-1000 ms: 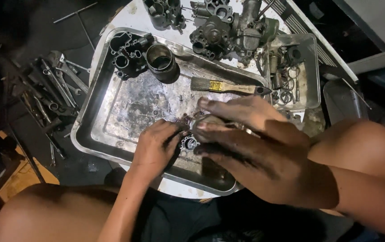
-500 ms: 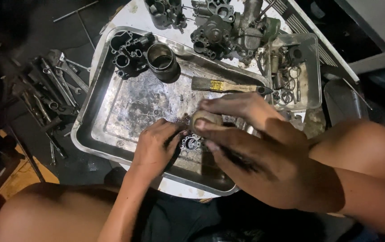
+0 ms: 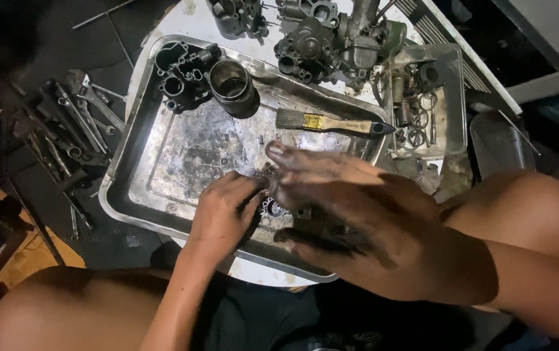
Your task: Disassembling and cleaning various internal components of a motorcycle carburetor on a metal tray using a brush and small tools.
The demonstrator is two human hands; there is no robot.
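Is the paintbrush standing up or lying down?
Lying down. The paintbrush rests flat across the metal tray's far rim, bristles pointing left.

Silver grease-stained tray [image 3: 162, 146], tan-handled brush [image 3: 331, 123] with black bristles, dark grey carburettor parts [image 3: 182, 75].

My one head camera looks steeply down, close above the tray [image 3: 156, 140], which fills the frame's middle.

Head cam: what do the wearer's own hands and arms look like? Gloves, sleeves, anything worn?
Both are bare. The left hand and the right hand have no gloves, and no rings, watch or wristband show. Both forearms are uncovered as far as the frame goes, with no sleeve edge in view. Dark greasy smears cover the fingers and back of the right hand; the left hand's fingertips are grimy too.
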